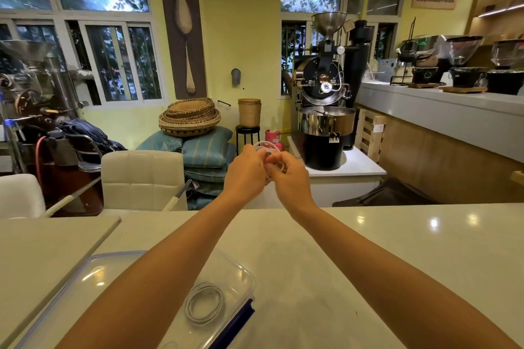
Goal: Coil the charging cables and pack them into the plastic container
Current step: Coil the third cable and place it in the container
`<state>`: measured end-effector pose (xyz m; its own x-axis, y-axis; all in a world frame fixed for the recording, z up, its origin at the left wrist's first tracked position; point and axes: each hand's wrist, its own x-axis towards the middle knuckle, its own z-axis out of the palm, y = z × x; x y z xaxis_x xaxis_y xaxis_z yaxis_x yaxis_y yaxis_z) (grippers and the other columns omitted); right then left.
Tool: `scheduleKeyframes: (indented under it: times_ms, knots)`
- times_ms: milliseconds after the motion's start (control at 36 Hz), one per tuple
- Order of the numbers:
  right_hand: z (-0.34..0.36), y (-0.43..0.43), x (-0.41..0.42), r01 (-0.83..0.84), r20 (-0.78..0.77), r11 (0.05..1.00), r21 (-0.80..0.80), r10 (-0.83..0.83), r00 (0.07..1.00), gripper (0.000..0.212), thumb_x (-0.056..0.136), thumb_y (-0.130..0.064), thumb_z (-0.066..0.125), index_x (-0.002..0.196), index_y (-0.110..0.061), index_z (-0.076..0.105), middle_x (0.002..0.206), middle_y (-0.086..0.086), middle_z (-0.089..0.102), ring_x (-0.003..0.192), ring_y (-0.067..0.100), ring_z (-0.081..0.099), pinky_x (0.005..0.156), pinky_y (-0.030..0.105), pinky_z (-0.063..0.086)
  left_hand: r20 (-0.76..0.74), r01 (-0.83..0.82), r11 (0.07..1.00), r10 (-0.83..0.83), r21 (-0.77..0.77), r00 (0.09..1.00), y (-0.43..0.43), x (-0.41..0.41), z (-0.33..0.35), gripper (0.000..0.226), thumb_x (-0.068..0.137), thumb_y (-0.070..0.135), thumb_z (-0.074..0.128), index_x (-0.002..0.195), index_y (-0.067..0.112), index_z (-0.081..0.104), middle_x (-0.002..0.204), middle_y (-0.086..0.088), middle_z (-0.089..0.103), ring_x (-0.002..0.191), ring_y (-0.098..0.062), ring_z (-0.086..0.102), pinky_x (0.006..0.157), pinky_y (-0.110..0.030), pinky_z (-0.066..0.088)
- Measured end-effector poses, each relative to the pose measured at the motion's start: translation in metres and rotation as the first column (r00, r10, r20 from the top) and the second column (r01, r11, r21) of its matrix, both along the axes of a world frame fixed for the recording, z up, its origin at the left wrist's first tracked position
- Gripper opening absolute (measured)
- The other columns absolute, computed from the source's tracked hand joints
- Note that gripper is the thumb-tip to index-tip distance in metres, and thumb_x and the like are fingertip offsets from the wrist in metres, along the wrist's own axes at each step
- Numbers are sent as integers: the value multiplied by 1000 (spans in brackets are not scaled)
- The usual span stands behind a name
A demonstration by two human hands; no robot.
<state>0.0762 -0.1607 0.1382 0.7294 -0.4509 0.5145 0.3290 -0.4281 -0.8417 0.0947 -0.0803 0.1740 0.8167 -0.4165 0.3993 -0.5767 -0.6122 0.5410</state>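
Both arms are stretched out above the far edge of the white counter. My left hand [246, 171] and my right hand [289, 176] meet around a white charging cable [265, 147] wound into small loops, fingers of both curled on it. Most of the coil is hidden between the hands. Near me stands the clear plastic container [241, 275] with blue clips. A coiled white cable [204, 303] lies flat inside it. My left forearm crosses over the container.
The glossy white counter [368, 258] stretches right of the container. A lower white tabletop [42, 249] adjoins on the left. Beyond the counter stand white chairs [141, 176], stacked sacks with woven baskets, and a coffee roaster [326, 122].
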Motion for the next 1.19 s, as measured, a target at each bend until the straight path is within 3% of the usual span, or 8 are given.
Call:
scheduleKeyframes:
  times_ms: [111, 333, 472, 556, 778, 861, 1000, 1194]
  knots:
    - [-1, 2, 1, -83, -26, 994, 71, 85, 996, 22, 98, -8, 35, 106, -4, 55, 97, 3, 54, 93, 15, 51, 90, 39, 49, 26, -13, 1000, 14, -22, 1000, 2, 4, -2, 31, 99, 18, 30, 110, -4, 50, 95, -13, 42, 101, -43, 52, 84, -47, 41]
    - [-2, -6, 5, -326, -31, 904, 277, 347, 937, 43, 99, -8, 32, 142, -7, 34, 137, 14, 49, 124, 30, 50, 102, 36, 44, 26, -7, 999, 8, -33, 1000, 8, 11, -3, 31, 98, 17, 31, 113, -5, 48, 83, -11, 43, 100, -44, 53, 85, -49, 42]
    - [-2, -14, 5, -475, 57, 749, 461, 509, 859, 46, 93, -2, 43, 139, -7, 39, 130, 33, 49, 117, 40, 52, 101, 35, 43, -36, 24, 996, -28, -86, 999, 12, 12, -2, 30, 99, 14, 30, 111, -5, 50, 98, -22, 48, 102, -44, 53, 87, -49, 43]
    - [-2, -16, 5, -514, 61, 704, 490, 561, 826, 50, 90, 4, 46, 138, -6, 40, 105, 15, 64, 98, 23, 59, 89, 27, 48, -62, 28, 996, -33, -86, 998, 11, 11, -2, 31, 99, 14, 29, 112, -5, 50, 115, -29, 52, 104, -43, 52, 87, -47, 42]
    - [-6, -10, 3, -411, -30, 822, 395, 459, 888, 53, 80, 15, 56, 124, -14, 51, 103, 16, 61, 99, 31, 59, 89, 45, 51, -97, 37, 999, -37, -1, 995, 10, 15, -5, 33, 100, 14, 28, 117, -4, 49, 120, -27, 52, 109, -39, 52, 93, -45, 44]
    - [-8, -8, 2, -395, -55, 839, 374, 446, 894, 58, 82, 11, 56, 132, -15, 45, 105, 13, 62, 98, 27, 60, 88, 44, 53, -102, 37, 999, -33, 36, 994, 11, 16, -6, 33, 100, 15, 28, 117, -5, 49, 119, -27, 52, 109, -39, 51, 92, -43, 41]
    - [-5, -8, 3, -357, -76, 833, 423, 425, 902, 34, 93, -15, 48, 126, -12, 53, 107, 17, 64, 85, 25, 65, 81, 43, 56, -118, 74, 995, -67, 59, 991, 13, 19, -7, 34, 100, 15, 26, 114, -3, 51, 111, -23, 53, 108, -39, 51, 92, -43, 41]
    - [-4, -11, 3, -301, -90, 859, 414, 367, 926, 29, 90, -4, 51, 118, -3, 59, 109, 24, 65, 82, 27, 65, 73, 43, 57, -188, 123, 988, -105, 88, 977, 13, 30, -11, 42, 101, 22, 21, 112, -6, 51, 119, -26, 53, 110, -37, 50, 93, -43, 39]
